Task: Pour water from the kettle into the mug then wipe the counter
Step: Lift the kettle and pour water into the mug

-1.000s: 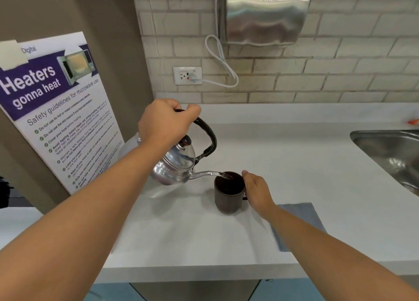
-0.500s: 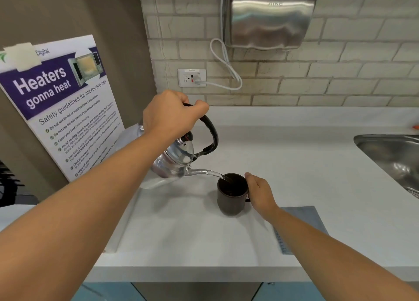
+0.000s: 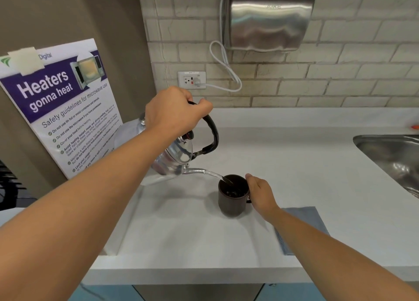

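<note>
A shiny steel kettle (image 3: 174, 160) with a black handle is tilted to the right above the white counter (image 3: 294, 176). My left hand (image 3: 174, 112) grips its handle from above. A thin stream of water runs from the spout into a dark brown mug (image 3: 231, 201) standing upright on the counter. My right hand (image 3: 260, 194) holds the mug at its right side, over the handle. A grey cloth (image 3: 310, 219) lies flat on the counter under my right forearm, partly hidden.
A steel sink (image 3: 392, 158) is set into the counter at the right. A poster (image 3: 61, 105) leans on the left wall. A wall socket (image 3: 191, 79) and a steel hand dryer (image 3: 267, 19) hang on the brick wall behind.
The kettle and both hands have stayed in much the same pose while water keeps pouring. The view has shifted slightly down and to the left.
</note>
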Available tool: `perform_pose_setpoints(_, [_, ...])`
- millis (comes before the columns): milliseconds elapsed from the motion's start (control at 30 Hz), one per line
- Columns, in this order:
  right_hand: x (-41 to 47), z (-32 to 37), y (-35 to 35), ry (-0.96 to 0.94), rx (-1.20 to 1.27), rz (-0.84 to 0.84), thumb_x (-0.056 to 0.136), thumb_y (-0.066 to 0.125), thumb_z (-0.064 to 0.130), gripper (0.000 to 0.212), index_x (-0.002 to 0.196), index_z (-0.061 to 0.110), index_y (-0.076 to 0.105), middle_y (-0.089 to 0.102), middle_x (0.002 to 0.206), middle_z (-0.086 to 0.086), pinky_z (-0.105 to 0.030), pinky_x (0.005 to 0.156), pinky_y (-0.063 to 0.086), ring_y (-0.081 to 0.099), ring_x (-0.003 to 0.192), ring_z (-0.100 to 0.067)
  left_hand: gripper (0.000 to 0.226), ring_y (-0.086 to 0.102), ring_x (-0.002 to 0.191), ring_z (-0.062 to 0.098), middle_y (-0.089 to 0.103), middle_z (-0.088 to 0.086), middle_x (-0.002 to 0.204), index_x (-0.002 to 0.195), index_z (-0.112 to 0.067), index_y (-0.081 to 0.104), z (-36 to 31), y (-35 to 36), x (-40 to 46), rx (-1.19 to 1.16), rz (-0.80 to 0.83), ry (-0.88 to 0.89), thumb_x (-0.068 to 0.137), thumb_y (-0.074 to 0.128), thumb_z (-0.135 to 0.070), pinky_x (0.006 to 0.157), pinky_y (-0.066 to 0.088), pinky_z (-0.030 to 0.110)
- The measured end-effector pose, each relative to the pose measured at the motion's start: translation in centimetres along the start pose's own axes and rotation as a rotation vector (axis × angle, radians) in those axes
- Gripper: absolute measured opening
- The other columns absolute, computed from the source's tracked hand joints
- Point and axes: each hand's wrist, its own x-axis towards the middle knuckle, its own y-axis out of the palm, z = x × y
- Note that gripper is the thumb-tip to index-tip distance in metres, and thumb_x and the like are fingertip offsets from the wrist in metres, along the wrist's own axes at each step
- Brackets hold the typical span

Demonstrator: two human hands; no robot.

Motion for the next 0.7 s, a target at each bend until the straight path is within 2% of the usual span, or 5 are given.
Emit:
perform_pose_setpoints(67, [0.0,-0.1,0.0,-0.002,0.0,-0.002,0.097,0.04,0.028,0.044,0.056,0.014,0.031,0.038,0.052,0.001,-0.021,0.048,0.034,0.037,0.05,-0.012,0.04,0.035,0.04,0.014,0.034,-0.006,0.037,0.045,-0.016,0.043,0.0,0.1,0.0,0.001,0.002,0.003,0.066,0.055,-0.048,0.047,0.029,0.024])
perform_pose_setpoints(333, [0.1,-0.2,0.1,0.013,0.013,-0.009,0.097,0.04,0.029,0.045,0.055,0.015,0.03,0.037,0.052,0.001,-0.024,0.05,0.034,0.036,0.047,-0.01,0.039,0.028,0.041,0.015,0.029,-0.007,0.039,0.045,-0.016,0.034,0.9,0.7,-0.7,-0.1,-0.011,-0.097,0.062,0.055,-0.044,0.047,0.029,0.024])
perform_pose_setpoints(467, [0.1,-0.2,0.1,0.002,0.026,0.002,0.097,0.04,0.028,0.044,0.056,0.014,0.031,0.038,0.053,-0.001,-0.016,0.045,0.034,0.036,0.045,-0.008,0.041,0.026,0.04,0.012,0.026,-0.007,0.034,0.042,-0.017,0.033,1.9,1.1,-1.2,-0.197,0.0,-0.18,0.064,0.057,-0.043,0.048,0.028,0.025])
perform_pose_setpoints(633, [0.2,-0.3,0.0,0.018,0.016,0.005,0.097,0.04,0.031,0.045,0.056,0.013,0.034,0.04,0.053,-0.001,-0.02,0.048,0.036,0.038,0.046,-0.009,0.036,0.029,0.045,0.015,0.032,-0.003,0.044,0.045,-0.018,0.037,3.4,1.8,-1.9,-0.313,-0.02,-0.262,0.062,0.058,-0.041,0.05,0.029,0.03])
perform_pose_setpoints(700, [0.2,-0.3,0.0,0.023,0.012,0.009,0.097,0.04,0.031,0.044,0.058,0.01,0.036,0.04,0.055,-0.005,-0.023,0.052,0.036,0.038,0.05,-0.012,0.037,0.026,0.044,0.014,0.026,-0.008,0.04,0.044,-0.019,0.034,4.1,2.1,-2.3,-0.37,-0.035,-0.297,0.061,0.059,-0.041,0.05,0.027,0.03])
